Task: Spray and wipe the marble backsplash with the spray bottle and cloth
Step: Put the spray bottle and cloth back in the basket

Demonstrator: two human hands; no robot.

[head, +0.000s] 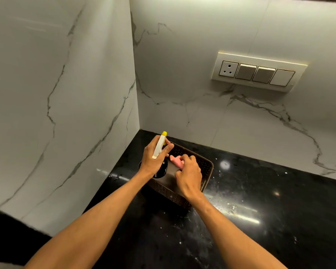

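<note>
Counter basket [207, 171], cloth [175, 161] in right fingers [185, 159]

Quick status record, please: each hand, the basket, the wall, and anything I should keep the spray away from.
left hand: grips spray bottle by its white trigger head, at the basket's left end
right hand: grips pink cloth inside the basket
basket: dark, on black counter, in the corner
backsplash: white marble with grey veins; neither hand nor cloth on it
switch panel: on the right-hand wall, a socket and three switches; probably best kept dry
stage: both tools in hand, spraying not yet begun
</note>
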